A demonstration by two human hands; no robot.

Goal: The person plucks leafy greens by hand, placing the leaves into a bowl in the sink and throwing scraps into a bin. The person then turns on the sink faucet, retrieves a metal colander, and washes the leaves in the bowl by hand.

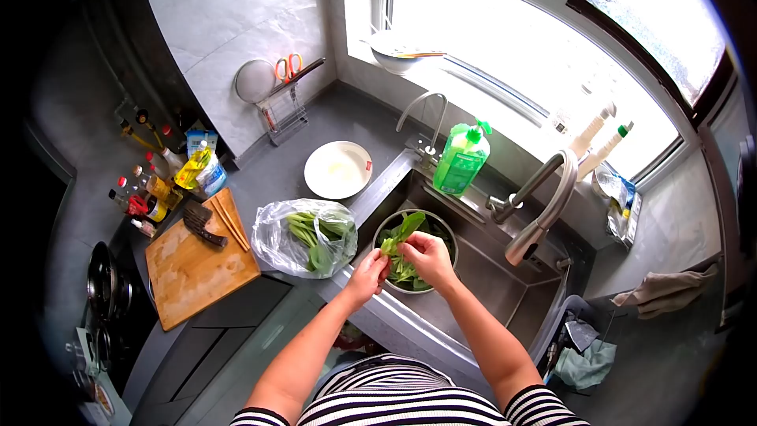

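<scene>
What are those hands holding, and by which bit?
Leafy greens, held in the left hand and the right hand, seemingly by the lower, stalk end; the exact spot is hidden.

Daylight floods in through the window [505, 39], panes blown to pure white, glare bleaching the pale bottles [590, 136] beside it! The left hand [367, 278] and right hand [430, 259] show clearly, softly lit. Over left, the black pans [102, 272] sink into gloom, fisheye distortion bending straight edges, corners swallowed by black.
</scene>
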